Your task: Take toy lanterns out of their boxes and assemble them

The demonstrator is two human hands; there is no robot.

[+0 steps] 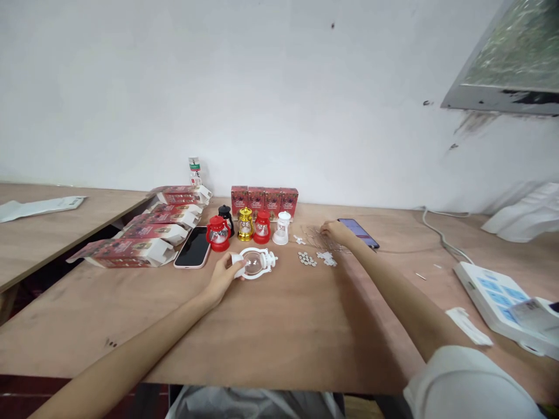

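Observation:
My left hand is closed round the base of a small white toy lantern with a clear globe. The lantern is tipped on its side, its top pointing right. Farther right, my right hand reaches into a loose pile of thin wires. Its fingers are bent together, and what they pinch is too small to make out. Round silvery discs and small white pieces lie just in front of the wires. Between my hands, farther back, stands another white lantern, upright.
Red lanterns, a gold lantern and a black lantern stand before red boxes. Opened boxes lie left, beside a phone. Another phone is behind my right hand. A white power strip sits right.

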